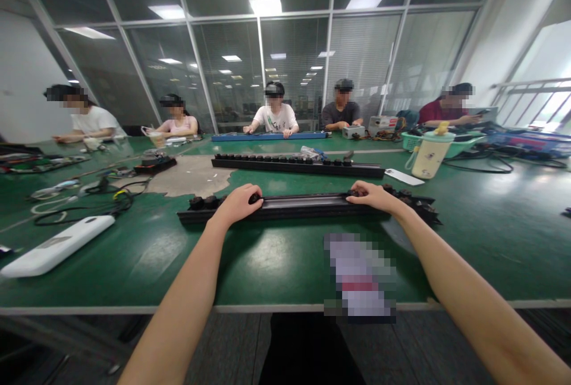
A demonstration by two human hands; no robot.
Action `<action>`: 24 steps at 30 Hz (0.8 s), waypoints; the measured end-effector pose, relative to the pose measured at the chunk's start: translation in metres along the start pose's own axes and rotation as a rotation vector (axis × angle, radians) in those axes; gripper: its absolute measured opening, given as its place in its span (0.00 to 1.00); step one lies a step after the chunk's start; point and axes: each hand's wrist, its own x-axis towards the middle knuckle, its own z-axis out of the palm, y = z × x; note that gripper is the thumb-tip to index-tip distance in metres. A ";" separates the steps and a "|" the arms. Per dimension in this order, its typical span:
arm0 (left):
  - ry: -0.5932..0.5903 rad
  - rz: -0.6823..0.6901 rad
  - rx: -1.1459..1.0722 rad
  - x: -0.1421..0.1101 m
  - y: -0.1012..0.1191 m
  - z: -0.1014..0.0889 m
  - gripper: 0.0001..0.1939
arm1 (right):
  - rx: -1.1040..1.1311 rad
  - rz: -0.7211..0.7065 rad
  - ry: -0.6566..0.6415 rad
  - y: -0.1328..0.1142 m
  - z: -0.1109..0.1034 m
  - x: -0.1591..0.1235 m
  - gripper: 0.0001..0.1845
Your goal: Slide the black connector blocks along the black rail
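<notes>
A long black rail (303,213) lies crosswise in front of me on the green table, a bare channel showing along its middle. Small dark blocks are clustered toward both of its ends. My left hand (238,203) is closed at the left part of the channel, thumb and fingers round a small black block (254,198). At the right part, my right hand (371,196) pinches another dark block (357,193), partly hidden by the fingers. Behind lies a second black rail (294,165), with a row of black blocks along it.
A blurred-out phone-like object (359,278) lies near the front edge. To the left are a white oblong case (60,246) and tangled cables (111,197). A cream cup (430,156) and green basket (468,146) stand at right. Several people sit across the table (263,254).
</notes>
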 end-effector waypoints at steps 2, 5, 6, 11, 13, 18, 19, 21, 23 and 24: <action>0.002 0.003 -0.006 0.000 -0.001 0.000 0.09 | -0.025 -0.017 0.006 0.001 0.001 0.001 0.25; 0.003 0.009 -0.012 0.000 -0.001 0.000 0.09 | -0.055 -0.043 0.008 0.004 0.003 0.003 0.21; 0.004 0.008 -0.009 0.000 -0.001 0.000 0.09 | -0.063 -0.041 0.003 0.006 0.003 0.003 0.19; -0.005 0.003 -0.003 0.000 0.000 0.000 0.09 | -0.064 -0.002 -0.022 0.011 0.005 0.005 0.18; -0.004 0.004 -0.009 0.000 0.000 0.000 0.09 | -0.048 -0.004 -0.013 0.012 0.006 0.005 0.19; -0.002 0.003 -0.004 0.000 -0.002 0.001 0.08 | -0.028 -0.018 0.012 0.013 0.005 0.006 0.20; -0.003 0.004 -0.001 0.000 -0.002 0.001 0.08 | -0.025 -0.022 0.018 0.013 0.005 0.006 0.20; -0.006 0.007 -0.001 0.000 -0.002 0.001 0.09 | -0.019 -0.035 0.032 0.012 0.005 0.005 0.21; -0.005 0.009 0.001 0.000 -0.002 0.001 0.09 | -0.012 -0.047 0.042 0.011 0.004 0.004 0.21; -0.005 0.009 0.005 0.000 -0.002 0.001 0.09 | -0.010 -0.050 0.045 0.010 0.004 0.004 0.22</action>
